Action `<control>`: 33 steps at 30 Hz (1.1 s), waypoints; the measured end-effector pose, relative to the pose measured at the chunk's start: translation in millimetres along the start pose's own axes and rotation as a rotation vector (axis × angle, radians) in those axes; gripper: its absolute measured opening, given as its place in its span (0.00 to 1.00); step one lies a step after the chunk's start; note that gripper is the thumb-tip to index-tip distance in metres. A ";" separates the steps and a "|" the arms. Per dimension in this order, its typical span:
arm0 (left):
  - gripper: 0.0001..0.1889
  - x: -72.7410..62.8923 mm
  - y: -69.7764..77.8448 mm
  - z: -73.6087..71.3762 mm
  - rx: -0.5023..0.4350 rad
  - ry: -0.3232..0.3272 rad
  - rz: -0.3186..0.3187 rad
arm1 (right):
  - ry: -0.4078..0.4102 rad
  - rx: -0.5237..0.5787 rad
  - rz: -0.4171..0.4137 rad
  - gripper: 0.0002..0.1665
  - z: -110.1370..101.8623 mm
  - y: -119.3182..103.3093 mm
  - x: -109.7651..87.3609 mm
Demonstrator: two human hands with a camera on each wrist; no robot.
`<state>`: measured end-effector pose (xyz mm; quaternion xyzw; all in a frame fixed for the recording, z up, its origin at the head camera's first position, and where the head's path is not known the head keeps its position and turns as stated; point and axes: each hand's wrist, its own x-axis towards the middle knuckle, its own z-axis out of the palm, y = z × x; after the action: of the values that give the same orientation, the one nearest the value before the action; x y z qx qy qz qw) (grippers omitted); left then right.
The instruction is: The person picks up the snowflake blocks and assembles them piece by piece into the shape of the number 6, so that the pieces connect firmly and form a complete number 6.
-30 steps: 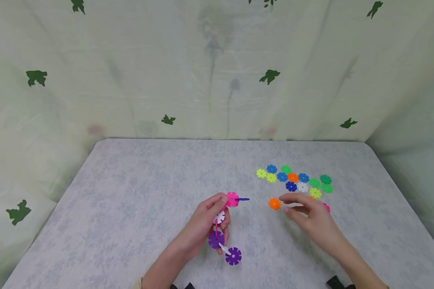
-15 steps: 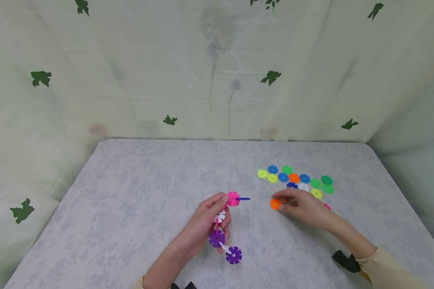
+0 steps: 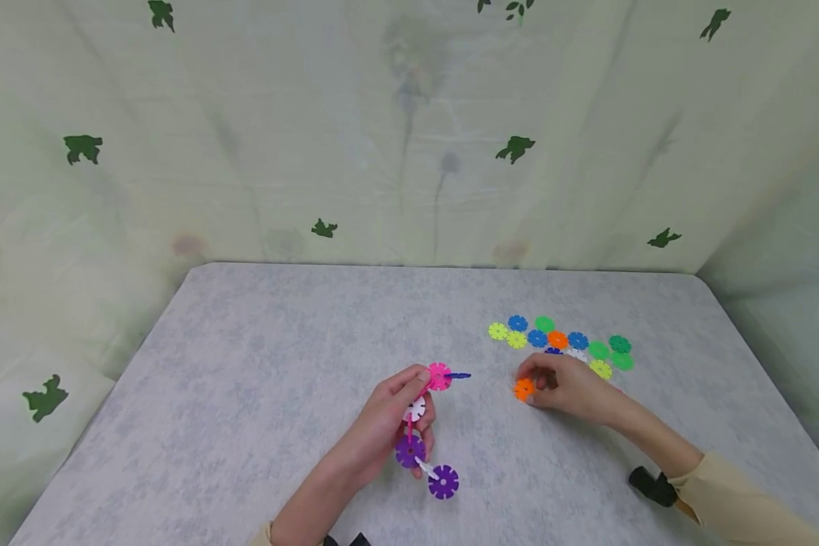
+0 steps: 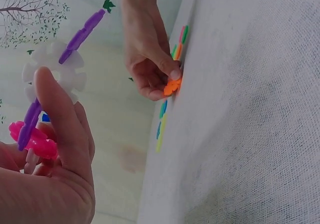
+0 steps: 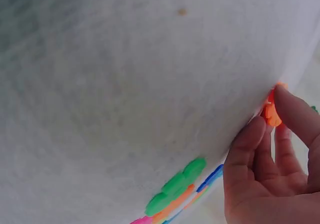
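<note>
My left hand [image 3: 389, 413] grips a chain of notched plastic discs slotted into one another, held over the table. A pink disc [image 3: 440, 377] tops the chain, with a dark blue disc [image 3: 459, 376] edge-on at its right. Below come a white disc [image 3: 416, 409], a purple disc [image 3: 410, 451] and a second purple disc [image 3: 444, 482] at the lower end. To the right, my right hand [image 3: 573, 388] pinches an orange disc [image 3: 524, 390] between thumb and fingers; in the right wrist view the orange disc [image 5: 273, 107] is tilted on edge, close to the tabletop.
Loose discs lie behind and around my right hand, among them a yellow disc [image 3: 497, 331], a blue disc [image 3: 517, 323] and a green disc [image 3: 620, 344]. A pale curtain [image 3: 409, 152] with leaf prints borders the grey table [image 3: 280, 326] at back and sides.
My right hand has moved left to the orange disc lying on the table and taken hold of it, tilting it up. The left hand keeps its chain nearly still.
</note>
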<state>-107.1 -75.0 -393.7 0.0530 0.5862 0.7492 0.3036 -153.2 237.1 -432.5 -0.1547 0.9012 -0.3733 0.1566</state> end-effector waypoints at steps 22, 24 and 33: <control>0.23 1.9 0.6 -2.7 0.063 0.052 -0.011 | 0.243 0.158 0.067 0.13 9.5 -49.4 -32.3; 0.22 1.8 1.0 -2.3 0.095 0.063 -0.008 | 0.256 0.202 0.093 0.13 13.3 -57.4 -35.2; 0.16 0.8 1.4 0.1 0.088 0.080 0.019 | 0.335 0.300 0.122 0.14 24.5 -84.4 -47.4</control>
<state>-108.3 -74.6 -392.6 0.0417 0.6297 0.7272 0.2700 -87.0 183.8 -380.2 -0.0109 0.8568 -0.5133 0.0483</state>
